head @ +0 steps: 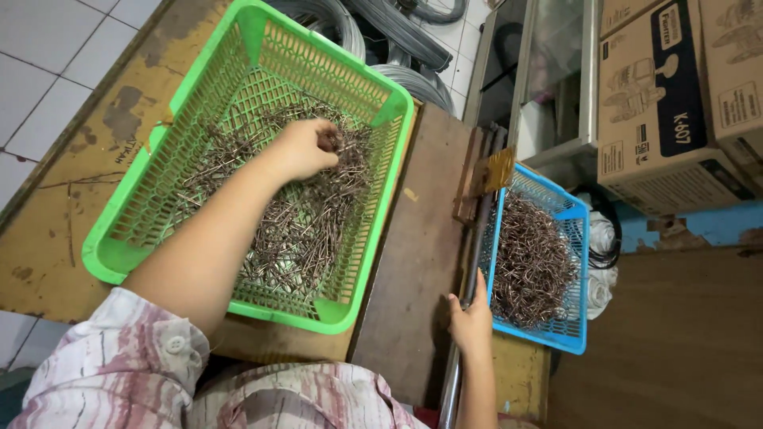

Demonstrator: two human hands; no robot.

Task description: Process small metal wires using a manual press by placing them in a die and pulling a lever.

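— Green plastic, that big basket (143, 208); where does it sit?

— On the worn brown table (71, 199), taking up most of its middle, one corner close to the near edge; a dark wooden board (413, 254) lies along its right side.

— And what fills it?

— A loose heap of thin brownish metal pins (294, 230) spread over its floor; the left hand (306, 147) is down in that heap toward the far side of the basket.

— How do the fingers there stand?

— Curled in and pressed together, pinching a small bunch of the pins; the forearm runs back across the basket to a sleeve (119, 365) of pale cloth with reddish streaks.

— The other hand?

— The right hand (470, 318) rests at the near right edge of the table, beside a long metal bar (469, 278); its fingers are bent and held close, the thumb raised against the rim of a blue basket (576, 238); I cannot tell whether they grip anything.

— What is in the blue one?

— A mound of bent brownish wire pieces (528, 262); it sits at the table's right edge, well apart from the green basket.

— Anything behind?

— Coils of grey wire (397, 40) past the far edge; cardboard boxes (660, 103) off to the right.
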